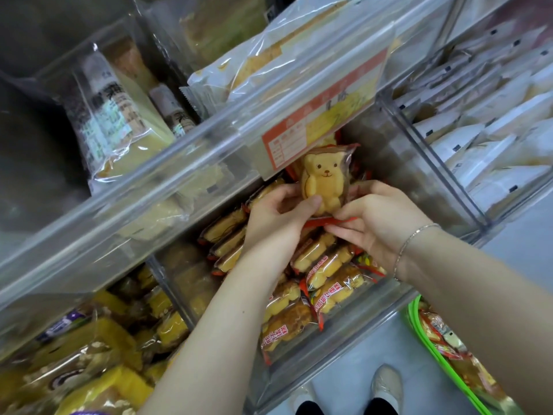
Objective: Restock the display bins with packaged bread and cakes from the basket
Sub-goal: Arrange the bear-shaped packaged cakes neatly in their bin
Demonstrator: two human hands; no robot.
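Clear acrylic display bins (pixel 353 333) fill the shelving, the middle one stacked with wrapped cakes. Above that stack, the left hand (pixel 278 214) grips a bear-shaped cake packet (pixel 324 182) upright, thumb across its front, while the right hand (pixel 377 223) pinches its red bottom edge. A green basket (pixel 419 333) sits at lower right.

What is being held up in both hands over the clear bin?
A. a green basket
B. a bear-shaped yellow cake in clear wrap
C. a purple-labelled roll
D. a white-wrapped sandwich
B: the left hand and right hand grip the bear-shaped yellow cake in clear wrap with its face towards the camera.
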